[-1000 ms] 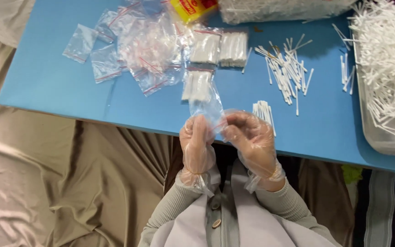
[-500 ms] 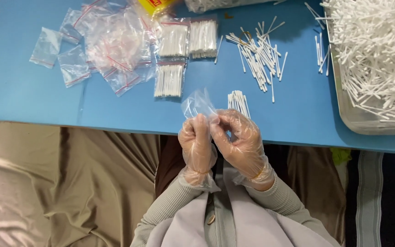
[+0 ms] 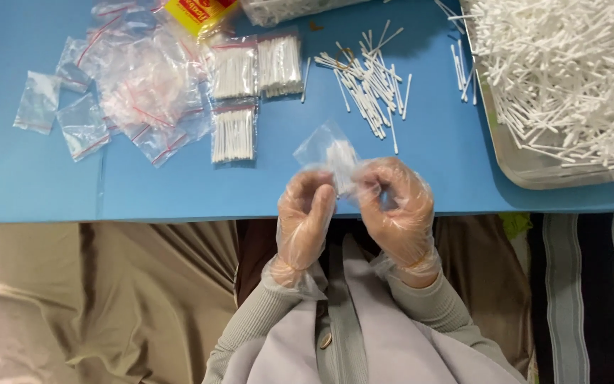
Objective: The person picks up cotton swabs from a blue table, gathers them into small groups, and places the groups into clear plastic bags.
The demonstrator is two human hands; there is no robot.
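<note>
Both gloved hands, left hand (image 3: 305, 213) and right hand (image 3: 396, 206), pinch a clear bag (image 3: 327, 153).

Small clear plastic bag (image 3: 328, 153): thin, crinkled, see-through film, holding a short bundle of white swab sticks visible through the film. Pinched at its lower edge between the fingertips of left hand (image 3: 305, 217) and right hand (image 3: 396, 210), both in clear disposable gloves. Bag stands up and away from the grip, leaning a little toward the left-hand side, its upper part free above the fingers. White sticks sit just above the pinch point, nearer the right-hand fingers. Whether the bag's mouth is sealed cannot be told
</note>
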